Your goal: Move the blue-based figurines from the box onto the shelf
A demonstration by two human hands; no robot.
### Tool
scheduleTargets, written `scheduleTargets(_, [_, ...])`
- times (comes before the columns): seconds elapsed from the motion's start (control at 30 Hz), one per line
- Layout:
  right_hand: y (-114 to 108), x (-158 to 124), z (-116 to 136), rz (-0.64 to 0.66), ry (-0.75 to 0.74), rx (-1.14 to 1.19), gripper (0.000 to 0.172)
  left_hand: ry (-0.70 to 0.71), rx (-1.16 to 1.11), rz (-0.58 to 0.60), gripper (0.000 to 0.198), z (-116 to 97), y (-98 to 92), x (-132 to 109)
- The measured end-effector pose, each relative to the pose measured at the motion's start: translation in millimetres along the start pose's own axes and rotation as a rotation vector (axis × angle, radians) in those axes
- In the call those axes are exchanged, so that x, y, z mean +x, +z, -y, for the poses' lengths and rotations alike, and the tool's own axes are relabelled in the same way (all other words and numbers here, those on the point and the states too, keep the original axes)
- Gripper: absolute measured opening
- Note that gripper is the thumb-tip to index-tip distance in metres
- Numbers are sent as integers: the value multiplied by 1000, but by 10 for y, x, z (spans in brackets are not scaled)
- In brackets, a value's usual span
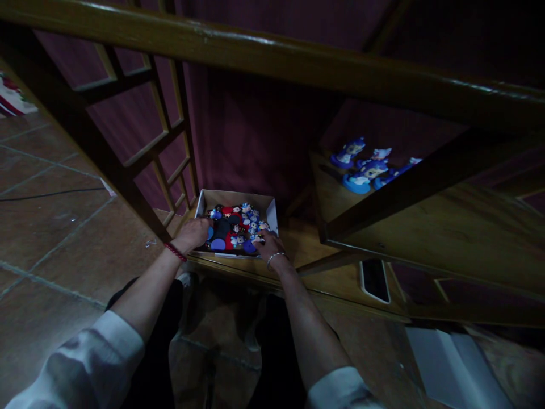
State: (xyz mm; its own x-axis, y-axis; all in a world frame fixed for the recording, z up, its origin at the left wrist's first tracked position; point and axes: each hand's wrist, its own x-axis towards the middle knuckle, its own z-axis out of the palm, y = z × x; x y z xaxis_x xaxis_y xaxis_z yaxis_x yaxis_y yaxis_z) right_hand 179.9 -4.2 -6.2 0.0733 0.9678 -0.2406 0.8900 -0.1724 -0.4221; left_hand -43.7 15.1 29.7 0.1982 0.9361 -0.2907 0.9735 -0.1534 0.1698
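Observation:
A shallow white cardboard box (pixel 269 213) sits on the lower wooden shelf, filled with small cartoon figurines (pixel 238 227) in red, black, blue and white. Several lie tipped over, showing round flat bases. My left hand (pixel 195 234), with a red bracelet at the wrist, reaches over the box's left side. Its fingers are curled beside a blue round base (pixel 210 233); what they grip is hidden. At the right front corner of the box, my right hand (pixel 269 245) has its fingers closed on a figurine (pixel 257 239) among the others.
On a higher shelf (pixel 330 196) at the right stand several blue-purple figurines (pixel 361 167). A phone (pixel 375 280) lies on the lower shelf. Wooden lattice (pixel 157 136) and a thick crossbar (pixel 264 54) frame the space. A pale flat object (pixel 455 363) is at the lower right.

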Motion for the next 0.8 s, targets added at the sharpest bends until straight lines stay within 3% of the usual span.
scheduleTargets(0.37, [20,13,-4,-18,-9,35,26,25,-190,-141,31,-88,66,78])
scheduleTargets(0.8, [50,24,-18,-56,-1,40,24,129,-430,-132,29,-442,188,93])
